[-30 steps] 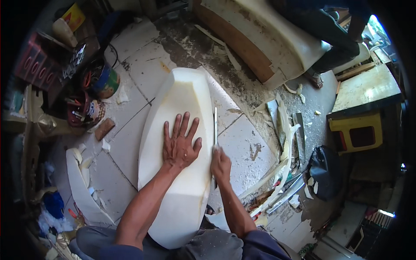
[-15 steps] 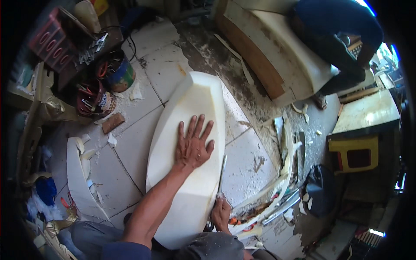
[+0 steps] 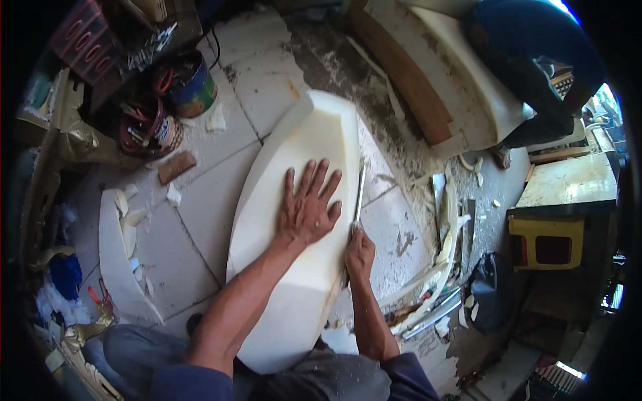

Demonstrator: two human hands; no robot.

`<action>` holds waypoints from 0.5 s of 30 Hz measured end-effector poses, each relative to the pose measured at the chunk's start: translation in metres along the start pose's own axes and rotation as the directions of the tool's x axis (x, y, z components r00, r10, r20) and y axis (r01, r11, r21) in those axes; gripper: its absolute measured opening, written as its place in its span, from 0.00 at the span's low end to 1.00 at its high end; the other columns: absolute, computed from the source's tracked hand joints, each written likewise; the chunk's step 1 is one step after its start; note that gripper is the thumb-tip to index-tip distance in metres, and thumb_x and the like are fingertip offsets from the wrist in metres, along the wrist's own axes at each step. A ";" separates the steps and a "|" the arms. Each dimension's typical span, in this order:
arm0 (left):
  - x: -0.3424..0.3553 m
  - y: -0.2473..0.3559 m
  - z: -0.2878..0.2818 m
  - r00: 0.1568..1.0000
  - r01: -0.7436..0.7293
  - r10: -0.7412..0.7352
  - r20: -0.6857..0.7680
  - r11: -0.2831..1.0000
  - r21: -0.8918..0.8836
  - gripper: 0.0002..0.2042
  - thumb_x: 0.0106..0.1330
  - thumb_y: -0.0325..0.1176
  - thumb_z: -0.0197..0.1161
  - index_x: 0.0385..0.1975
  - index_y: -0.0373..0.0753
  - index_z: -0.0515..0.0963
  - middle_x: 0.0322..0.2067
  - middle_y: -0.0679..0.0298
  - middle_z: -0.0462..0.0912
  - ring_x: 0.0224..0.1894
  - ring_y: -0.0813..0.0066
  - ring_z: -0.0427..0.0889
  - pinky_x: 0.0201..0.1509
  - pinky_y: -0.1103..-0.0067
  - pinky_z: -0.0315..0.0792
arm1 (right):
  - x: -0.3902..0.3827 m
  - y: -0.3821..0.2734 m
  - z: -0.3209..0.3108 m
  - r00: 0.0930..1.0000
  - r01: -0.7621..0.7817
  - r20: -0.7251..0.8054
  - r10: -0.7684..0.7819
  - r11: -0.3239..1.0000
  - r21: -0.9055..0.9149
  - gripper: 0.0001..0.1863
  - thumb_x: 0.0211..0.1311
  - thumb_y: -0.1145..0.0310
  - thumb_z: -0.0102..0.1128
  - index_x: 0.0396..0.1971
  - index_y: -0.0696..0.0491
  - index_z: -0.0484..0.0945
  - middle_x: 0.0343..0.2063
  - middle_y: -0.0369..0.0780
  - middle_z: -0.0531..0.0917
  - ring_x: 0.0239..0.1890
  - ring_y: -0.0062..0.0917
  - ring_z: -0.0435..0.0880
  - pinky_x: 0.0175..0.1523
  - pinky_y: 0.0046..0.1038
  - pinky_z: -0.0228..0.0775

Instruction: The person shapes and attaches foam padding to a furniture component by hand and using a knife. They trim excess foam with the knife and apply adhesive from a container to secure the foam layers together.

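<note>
My left hand (image 3: 309,210) lies flat on the foam (image 3: 301,286), fingers wide. The foam extends lengthwise before me on the floor (image 3: 207,190). In my right hand (image 3: 360,252), fingers grip the tool (image 3: 361,190) alongside the foam's right edge.

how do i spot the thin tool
Find the large cream block in the middle, under the spread left hand. Along its right edge, the right hand grips the thin tool. Unlike the loose strips farther right, it is gripped.
</note>
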State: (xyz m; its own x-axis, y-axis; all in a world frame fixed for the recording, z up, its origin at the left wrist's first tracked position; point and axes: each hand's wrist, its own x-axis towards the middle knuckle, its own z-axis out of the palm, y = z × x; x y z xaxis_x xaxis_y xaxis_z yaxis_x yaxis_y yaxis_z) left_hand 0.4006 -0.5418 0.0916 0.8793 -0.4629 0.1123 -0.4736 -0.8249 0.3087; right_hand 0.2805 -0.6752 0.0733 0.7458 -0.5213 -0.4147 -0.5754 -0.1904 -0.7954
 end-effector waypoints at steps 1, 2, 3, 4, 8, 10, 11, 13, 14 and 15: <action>-0.020 0.003 0.003 0.997 0.014 -0.012 0.070 1.000 -0.022 0.33 0.71 0.52 0.51 0.76 0.54 0.59 0.78 0.60 0.51 0.80 0.59 0.46 0.80 0.48 0.35 | -0.007 0.017 0.001 0.995 -0.089 0.046 0.092 0.994 -0.069 0.27 0.79 0.53 0.41 0.44 0.65 0.80 0.25 0.50 0.83 0.27 0.32 0.77 0.37 0.39 0.73; -0.019 -0.004 0.002 0.997 0.033 -0.032 0.076 0.999 -0.018 0.33 0.71 0.52 0.51 0.76 0.54 0.60 0.78 0.60 0.51 0.80 0.59 0.47 0.80 0.48 0.35 | -0.046 0.025 0.003 0.996 -0.079 0.024 0.084 0.986 -0.147 0.25 0.80 0.58 0.40 0.49 0.65 0.79 0.35 0.51 0.85 0.37 0.34 0.81 0.48 0.39 0.73; -0.004 -0.011 -0.002 0.998 0.042 -0.042 0.044 0.999 -0.006 0.33 0.71 0.52 0.51 0.76 0.54 0.60 0.78 0.60 0.51 0.80 0.59 0.47 0.80 0.48 0.35 | -0.079 0.034 0.001 0.999 -0.037 -0.009 0.036 0.977 -0.211 0.23 0.80 0.63 0.38 0.54 0.65 0.79 0.44 0.51 0.87 0.48 0.36 0.86 0.58 0.39 0.73; -0.002 -0.009 -0.002 0.999 0.034 -0.034 0.025 0.999 -0.018 0.33 0.71 0.53 0.51 0.76 0.54 0.60 0.78 0.60 0.51 0.80 0.58 0.47 0.80 0.48 0.35 | -0.083 0.035 -0.004 1.000 0.011 0.008 -0.010 0.982 -0.190 0.24 0.80 0.60 0.39 0.57 0.64 0.77 0.43 0.54 0.87 0.49 0.39 0.86 0.57 0.40 0.73; 0.001 0.000 -0.004 1.000 0.002 -0.002 0.001 1.000 -0.025 0.32 0.71 0.51 0.50 0.76 0.53 0.60 0.78 0.59 0.51 0.80 0.58 0.47 0.80 0.49 0.35 | -0.030 0.014 -0.011 0.999 -0.043 0.014 0.048 0.974 -0.224 0.23 0.79 0.61 0.42 0.37 0.67 0.79 0.24 0.48 0.83 0.26 0.30 0.78 0.37 0.38 0.73; 0.000 0.000 -0.002 1.000 0.009 -0.009 0.017 1.000 -0.015 0.32 0.72 0.50 0.50 0.76 0.53 0.60 0.78 0.59 0.51 0.80 0.58 0.46 0.80 0.49 0.35 | -0.017 0.007 -0.003 1.000 0.027 -0.003 -0.027 0.999 -0.027 0.26 0.79 0.58 0.42 0.33 0.67 0.76 0.19 0.49 0.77 0.23 0.26 0.70 0.33 0.38 0.68; -0.001 -0.003 -0.005 0.999 0.017 -0.016 0.050 1.000 -0.002 0.32 0.72 0.50 0.50 0.76 0.53 0.59 0.78 0.59 0.50 0.80 0.58 0.46 0.80 0.49 0.35 | -0.033 0.018 -0.003 1.000 0.006 0.017 -0.005 0.996 -0.084 0.26 0.79 0.57 0.42 0.34 0.67 0.76 0.19 0.49 0.77 0.25 0.25 0.72 0.34 0.38 0.69; 0.000 -0.003 -0.003 0.999 0.020 -0.019 0.042 1.000 -0.011 0.32 0.73 0.49 0.49 0.76 0.52 0.59 0.79 0.60 0.49 0.80 0.58 0.45 0.80 0.49 0.34 | -0.102 0.035 -0.021 0.986 -0.165 -0.008 0.166 0.971 -0.172 0.26 0.78 0.54 0.45 0.36 0.67 0.78 0.25 0.48 0.80 0.33 0.25 0.78 0.42 0.38 0.71; 0.001 0.000 -0.003 0.999 0.009 -0.008 0.034 1.000 -0.030 0.31 0.73 0.49 0.49 0.76 0.51 0.59 0.79 0.58 0.49 0.80 0.57 0.45 0.80 0.48 0.33 | -0.131 0.056 -0.036 0.977 -0.209 0.000 0.211 0.966 -0.151 0.26 0.76 0.54 0.47 0.37 0.66 0.80 0.28 0.52 0.83 0.35 0.26 0.78 0.43 0.38 0.71; 0.001 0.001 -0.001 1.000 -0.004 0.005 0.028 1.000 -0.024 0.31 0.73 0.49 0.48 0.76 0.51 0.59 0.79 0.58 0.48 0.81 0.57 0.44 0.80 0.48 0.32 | -0.154 0.082 -0.045 0.966 -0.255 -0.064 0.252 0.966 -0.041 0.27 0.76 0.53 0.45 0.38 0.65 0.81 0.31 0.51 0.86 0.35 0.28 0.81 0.43 0.37 0.72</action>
State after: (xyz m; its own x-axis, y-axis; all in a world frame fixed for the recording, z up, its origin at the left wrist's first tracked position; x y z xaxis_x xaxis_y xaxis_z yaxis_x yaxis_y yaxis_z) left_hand 0.4011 -0.5427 0.0935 0.8754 -0.4755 0.0872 -0.4757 -0.8150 0.3309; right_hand 0.1033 -0.6477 0.0921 0.5535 -0.6045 -0.5729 -0.7600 -0.0853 -0.6443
